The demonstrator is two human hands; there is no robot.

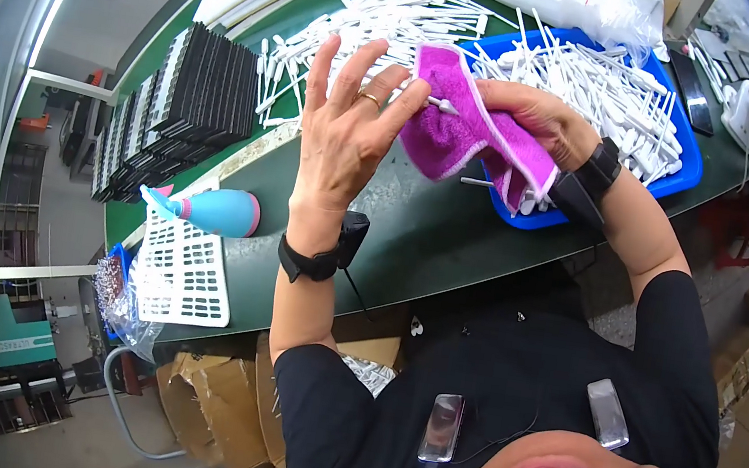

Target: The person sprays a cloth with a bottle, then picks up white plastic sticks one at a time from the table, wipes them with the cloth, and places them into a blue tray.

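Green worktop (411, 249) is pretty packed. White stick (447, 106) is up above it, pinched in the left hand (342, 138), over a magenta cloth (434, 151) bunched in the right hand (543, 122). Blue tray (689, 173) of similar sticks (595, 97) behind, spray bottle (222, 212) off left.

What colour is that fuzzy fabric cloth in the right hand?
The fuzzy fabric cloth is magenta, edged in paler pink; the head view shows it best.

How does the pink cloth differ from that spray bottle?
The cloth looks fuzzy and creased, while the spray bottle is smooth and rounded. The cloth is bright magenta-pink with a pale edge; the spray bottle is mainly light blue. The right hand grips the cloth, whereas the spray bottle is unheld. Both show some pink.
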